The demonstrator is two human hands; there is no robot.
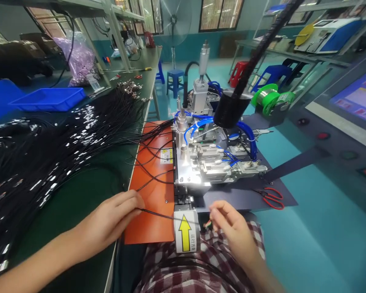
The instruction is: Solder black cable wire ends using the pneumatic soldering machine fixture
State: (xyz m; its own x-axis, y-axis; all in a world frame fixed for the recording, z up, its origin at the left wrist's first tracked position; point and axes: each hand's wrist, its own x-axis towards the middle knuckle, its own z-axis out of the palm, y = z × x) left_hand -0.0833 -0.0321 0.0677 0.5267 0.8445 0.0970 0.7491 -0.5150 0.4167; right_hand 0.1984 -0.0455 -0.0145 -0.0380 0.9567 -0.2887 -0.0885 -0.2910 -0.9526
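A thin black cable (161, 214) stretches between my two hands, across the front of the orange plate (149, 219) and a white label with a yellow arrow (186, 232). My left hand (117, 215) pinches the cable above the plate's left edge. At the cable's right end, small coloured wires (208, 224) fan out beside the fingertips of my right hand (228, 221), which are closed on that end. Just beyond my hands stands a metal machine (210, 162) with blue tubes; several other black cables run into its left side.
A large heap of black cables (79, 138) covers the bench at left, beside a blue tray (51, 99). Red-handled scissors (273, 198) lie on the grey plate at right. A black flexible arm hangs above the machine, near a green spool (270, 99); a control panel (338, 134) stands far right.
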